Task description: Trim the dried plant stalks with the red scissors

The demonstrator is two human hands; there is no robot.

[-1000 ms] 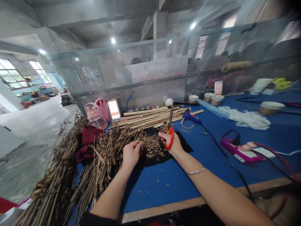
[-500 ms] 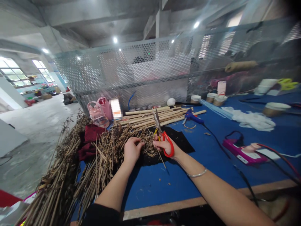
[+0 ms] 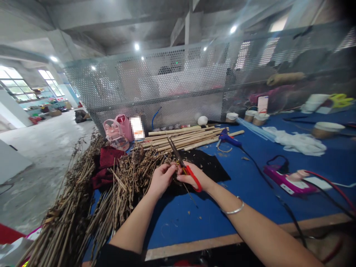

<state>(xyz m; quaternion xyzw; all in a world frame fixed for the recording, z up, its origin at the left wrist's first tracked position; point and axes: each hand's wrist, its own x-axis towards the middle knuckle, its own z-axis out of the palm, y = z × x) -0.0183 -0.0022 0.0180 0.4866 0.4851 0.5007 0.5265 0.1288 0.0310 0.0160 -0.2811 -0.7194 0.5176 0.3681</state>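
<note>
Gap between hands closed: left hand [image 3: 163, 180], fingertips pinched, contents unclear, now just beside right hand [image 3: 198, 174] at black cloth [image 3: 216, 166]. Right fingers curled round scissors [image 3: 180, 158], cloth's left side. Dried stems [image 3: 133, 176] left of cloth. Work now two-handed.

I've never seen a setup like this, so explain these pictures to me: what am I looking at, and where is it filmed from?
There's no machine here, just one person's two bare hands. Every picture comes from a single camera worn on that person's head, looking forward and down. The right hand holds red-handled scissors. The left hand is close beside it, fingertips gathered; whatever they might hold is too small to make out. On the blue table lie dried stems, a black cloth, pale sticks, what looks like a blue glue gun and a purple power strip.
</note>
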